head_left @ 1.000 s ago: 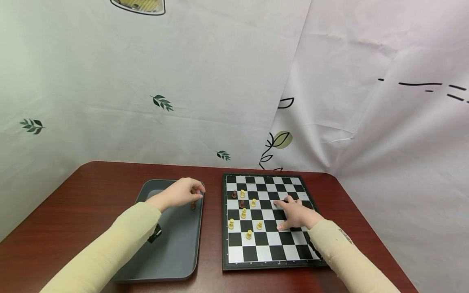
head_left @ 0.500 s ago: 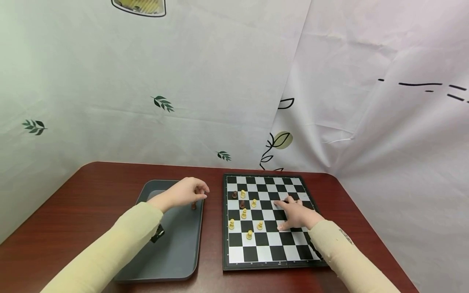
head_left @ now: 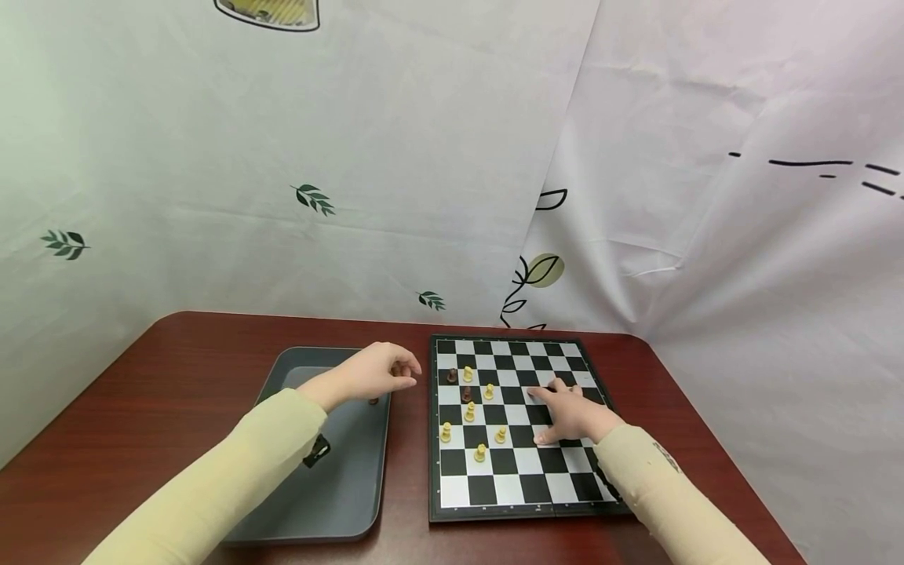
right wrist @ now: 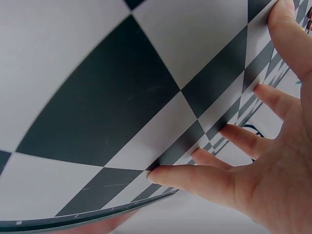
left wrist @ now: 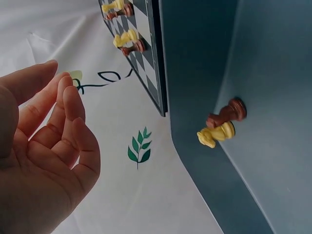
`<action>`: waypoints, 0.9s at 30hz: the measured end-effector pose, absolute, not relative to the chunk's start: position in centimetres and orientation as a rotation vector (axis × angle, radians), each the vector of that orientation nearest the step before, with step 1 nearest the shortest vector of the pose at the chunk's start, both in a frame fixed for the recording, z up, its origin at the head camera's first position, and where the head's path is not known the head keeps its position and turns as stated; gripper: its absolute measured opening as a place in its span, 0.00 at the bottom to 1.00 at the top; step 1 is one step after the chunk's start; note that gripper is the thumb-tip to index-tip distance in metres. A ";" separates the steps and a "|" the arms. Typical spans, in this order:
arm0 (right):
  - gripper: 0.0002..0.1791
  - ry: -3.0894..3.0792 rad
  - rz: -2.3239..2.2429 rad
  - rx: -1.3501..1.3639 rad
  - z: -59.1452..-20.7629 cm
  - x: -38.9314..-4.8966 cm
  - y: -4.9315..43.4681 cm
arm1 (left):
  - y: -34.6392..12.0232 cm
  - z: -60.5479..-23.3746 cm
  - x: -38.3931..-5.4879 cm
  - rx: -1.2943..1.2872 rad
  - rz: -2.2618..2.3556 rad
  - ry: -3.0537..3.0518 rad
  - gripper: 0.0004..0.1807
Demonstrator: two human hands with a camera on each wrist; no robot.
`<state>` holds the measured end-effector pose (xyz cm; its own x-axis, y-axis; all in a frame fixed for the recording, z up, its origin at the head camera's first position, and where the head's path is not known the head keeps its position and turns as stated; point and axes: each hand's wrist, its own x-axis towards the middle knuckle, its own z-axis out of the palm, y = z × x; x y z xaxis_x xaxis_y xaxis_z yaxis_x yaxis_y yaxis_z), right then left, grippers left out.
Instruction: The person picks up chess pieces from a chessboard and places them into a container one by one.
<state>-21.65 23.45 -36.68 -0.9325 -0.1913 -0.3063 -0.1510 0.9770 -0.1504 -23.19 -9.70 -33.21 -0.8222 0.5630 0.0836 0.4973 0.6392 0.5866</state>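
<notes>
Left hand (head_left: 374,370) just left of the chessboard (head_left: 530,459), fingers loosely curled, holding nothing.
Upright on the chessboard's left side, a dark piece (head_left: 452,376) stands right of those fingers, nearer them than the outspread right hand (head_left: 574,413).

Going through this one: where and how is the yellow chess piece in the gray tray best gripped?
Probably by its head, pinched from above: the yellow chess piece stands upright on its base in the gray tray. The brown chess piece crowds one side, so approaching from the opposite side should leave more finger room.
</notes>
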 end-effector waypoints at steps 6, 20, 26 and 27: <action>0.47 2.797 -0.184 -0.250 -36.7 -21.6 23.5 | -9.1 -33.0 -22.8 0.931 0.935 2.723 0.08; 0.46 2.804 -0.196 -0.261 -36.6 -21.5 23.4 | -7.3 -33.5 -22.0 1.007 0.894 2.627 0.09; 0.46 2.804 -0.203 -0.258 -36.5 -21.4 23.4 | -6.7 -33.9 -21.7 1.028 0.884 2.593 0.09; 0.46 2.805 -0.201 -0.256 -36.5 -21.4 23.3 | -6.6 -34.1 -21.6 1.025 0.884 2.589 0.09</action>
